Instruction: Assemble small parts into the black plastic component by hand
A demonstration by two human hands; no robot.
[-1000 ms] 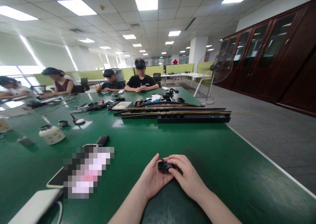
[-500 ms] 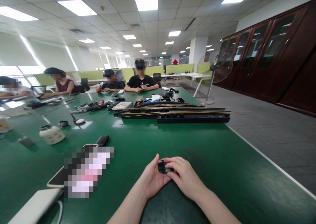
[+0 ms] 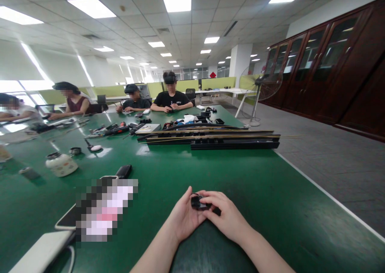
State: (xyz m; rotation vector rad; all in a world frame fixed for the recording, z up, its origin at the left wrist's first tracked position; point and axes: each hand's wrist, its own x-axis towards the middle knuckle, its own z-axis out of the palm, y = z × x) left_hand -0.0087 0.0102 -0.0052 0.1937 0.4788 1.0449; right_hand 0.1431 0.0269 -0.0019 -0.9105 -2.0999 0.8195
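Note:
A small black plastic part (image 3: 197, 202), glossy and hollow-looking, sits between my two hands just over the green table (image 3: 156, 176). My left hand (image 3: 185, 216) cups it from the left and below, thumb raised along its edge. From the right, my right hand (image 3: 224, 214) grips the part with its thumb and fingers, its fingertips on the top. The fingers partly hide the part, so its exact kind does not show.
Left of my hands lie a phone (image 3: 67, 216) with a blurred screen and a white box-shaped device (image 3: 42, 251) with a cable. Farther off are a patterned white jar (image 3: 61, 164), long black rails (image 3: 234, 145) with thin rods, and tools (image 3: 116, 130). Several people sit across the table.
The view has shifted very slightly. Both hands keep their hold on the black part, with only a tiny movement of the right fingers.

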